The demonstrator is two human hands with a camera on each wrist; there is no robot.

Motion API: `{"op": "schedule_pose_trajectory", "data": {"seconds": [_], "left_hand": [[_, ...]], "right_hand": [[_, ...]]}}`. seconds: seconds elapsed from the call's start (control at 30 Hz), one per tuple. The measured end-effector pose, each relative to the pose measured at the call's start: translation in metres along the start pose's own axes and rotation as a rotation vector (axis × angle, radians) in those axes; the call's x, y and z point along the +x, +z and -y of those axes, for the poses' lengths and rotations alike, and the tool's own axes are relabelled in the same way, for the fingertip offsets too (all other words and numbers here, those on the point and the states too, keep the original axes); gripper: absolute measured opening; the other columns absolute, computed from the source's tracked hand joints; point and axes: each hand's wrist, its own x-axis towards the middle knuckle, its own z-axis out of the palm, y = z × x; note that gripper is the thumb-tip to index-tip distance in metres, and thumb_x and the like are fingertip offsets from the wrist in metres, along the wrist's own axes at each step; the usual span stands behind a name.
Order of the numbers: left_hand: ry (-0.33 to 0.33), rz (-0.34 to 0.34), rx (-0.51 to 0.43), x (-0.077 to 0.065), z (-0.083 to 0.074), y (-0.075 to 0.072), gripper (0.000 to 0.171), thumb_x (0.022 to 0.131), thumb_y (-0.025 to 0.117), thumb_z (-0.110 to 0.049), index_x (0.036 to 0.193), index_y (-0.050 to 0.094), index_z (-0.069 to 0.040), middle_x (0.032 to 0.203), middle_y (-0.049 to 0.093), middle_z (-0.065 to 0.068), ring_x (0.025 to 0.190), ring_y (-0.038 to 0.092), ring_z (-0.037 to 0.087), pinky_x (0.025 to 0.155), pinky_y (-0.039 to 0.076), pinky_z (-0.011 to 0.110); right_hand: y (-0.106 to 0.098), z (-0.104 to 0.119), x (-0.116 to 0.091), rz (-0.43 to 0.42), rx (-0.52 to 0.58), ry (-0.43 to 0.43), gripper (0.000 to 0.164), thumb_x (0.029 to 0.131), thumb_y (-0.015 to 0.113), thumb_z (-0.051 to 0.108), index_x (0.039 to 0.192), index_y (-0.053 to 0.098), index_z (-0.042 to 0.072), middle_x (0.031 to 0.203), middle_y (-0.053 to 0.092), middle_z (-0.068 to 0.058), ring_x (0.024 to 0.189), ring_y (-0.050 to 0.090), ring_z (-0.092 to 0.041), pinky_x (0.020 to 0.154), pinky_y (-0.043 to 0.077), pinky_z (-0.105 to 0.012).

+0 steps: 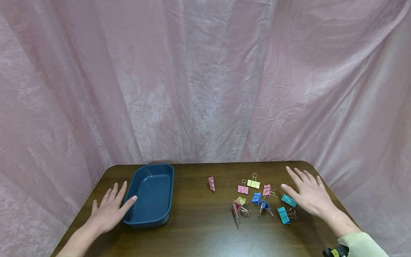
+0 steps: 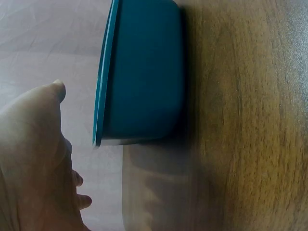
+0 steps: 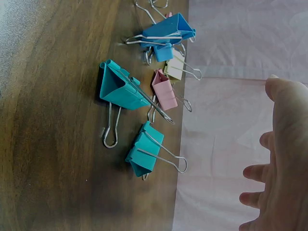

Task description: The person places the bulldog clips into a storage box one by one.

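Observation:
My left hand (image 1: 109, 208) is spread with straight fingers at the left side of a blue plastic tray (image 1: 171, 200), its thumb reaching over the near rim in the head view. In the left wrist view the thumb is apart from the tray's side (image 2: 144, 72). My right hand (image 1: 307, 191) is held over the table's right side, fingers spread, holding nothing. Nearest to it lie two teal binder clips (image 1: 284, 215), also large in the right wrist view. Left of these are blue clips (image 1: 256, 198), pink clips (image 1: 243, 189) and yellow clips (image 1: 253, 184), loosely grouped.
The brown wooden table (image 1: 199, 225) has rounded far corners. One pink binder clip (image 1: 211, 184) lies apart, between the tray and the group. A pink velvet curtain (image 1: 205, 89) hangs behind the table's far edge.

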Motion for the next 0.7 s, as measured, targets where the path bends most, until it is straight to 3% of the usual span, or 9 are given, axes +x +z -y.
{"op": "schedule_pose_trajectory", "data": {"seconds": [0.37, 0.7], "left_hand": [[-0.015, 0.067, -0.058, 0.003, 0.003, -0.003, 0.091, 0.102, 0.03, -0.07, 0.165, -0.006, -0.015, 0.164, -0.006, 0.034, 0.145, -0.003, 0.062, 0.096, 0.0, 0.089], [-0.011, 0.14, -0.145, 0.007, 0.01, -0.006, 0.092, 0.103, 0.029, -0.068, 0.162, -0.014, -0.013, 0.161, -0.012, 0.038, 0.139, -0.005, 0.069, 0.098, 0.007, 0.087]], "right_hand": [[-0.003, -0.003, -0.004, -0.028, 0.037, -0.005, 0.077, 0.103, 0.048, 0.058, 0.163, 0.026, 0.015, 0.153, 0.038, -0.029, 0.14, 0.029, -0.055, 0.108, 0.014, -0.078], [-0.004, -0.006, -0.01, -0.018, 0.046, 0.015, 0.074, 0.103, 0.049, 0.056, 0.159, 0.036, 0.01, 0.143, 0.05, -0.032, 0.132, 0.04, -0.058, 0.106, 0.023, -0.075]]}}
